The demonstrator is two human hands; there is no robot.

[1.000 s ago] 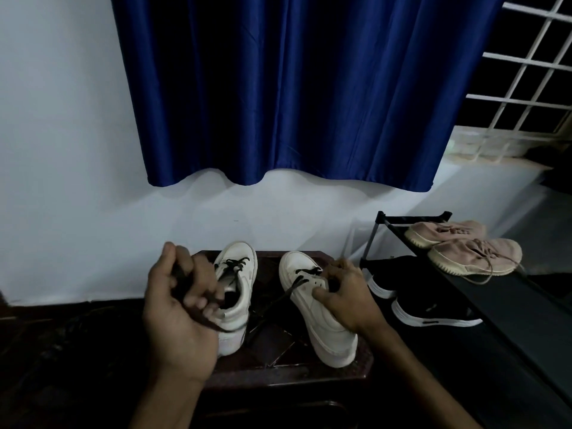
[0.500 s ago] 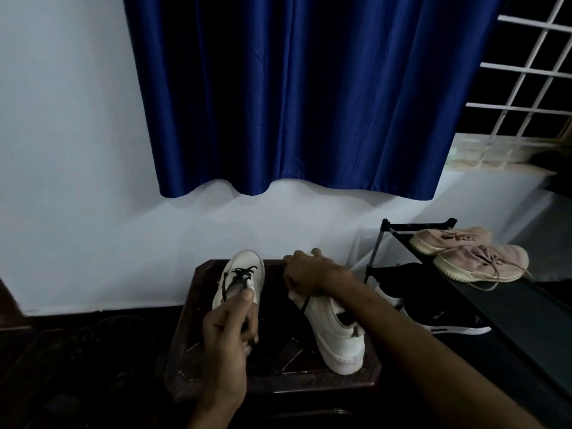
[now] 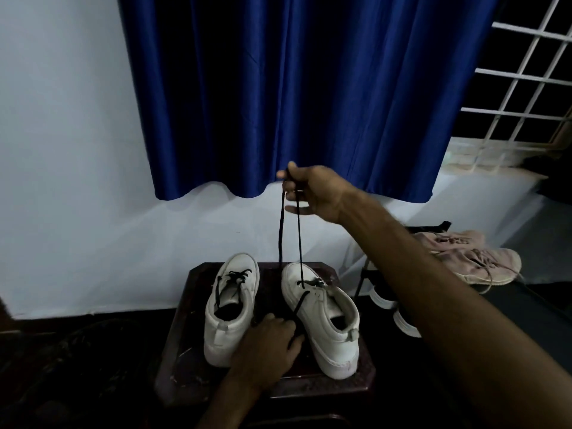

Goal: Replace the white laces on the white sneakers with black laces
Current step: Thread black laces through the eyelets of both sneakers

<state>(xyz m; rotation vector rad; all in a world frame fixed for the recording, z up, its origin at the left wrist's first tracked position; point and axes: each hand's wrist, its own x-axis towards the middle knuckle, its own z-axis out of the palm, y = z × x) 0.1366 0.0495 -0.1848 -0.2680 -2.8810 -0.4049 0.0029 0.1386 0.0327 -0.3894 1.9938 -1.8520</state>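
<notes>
Two white sneakers stand toes away from me on a dark stool (image 3: 365, 373). The left sneaker (image 3: 230, 308) has a black lace threaded loosely through its front eyelets. The right sneaker (image 3: 322, 320) has a black lace (image 3: 298, 236) through its lowest eyelets. My right hand (image 3: 312, 190) is raised high above that shoe, pinching the lace, whose two strands hang down taut. My left hand (image 3: 266, 345) rests low between the two sneakers, fingers closed on the lace's other end beside the right shoe.
A blue curtain (image 3: 294, 88) hangs on the white wall behind. To the right a black shoe rack (image 3: 445, 226) carries pink sneakers (image 3: 473, 258) on top and black shoes with white soles (image 3: 399, 317) below. A barred window (image 3: 526, 82) is at upper right.
My right hand has risen from the right sneaker's toe, pulling the black lace up taut. My left hand has dropped and shifted right to sit between the sneakers.
</notes>
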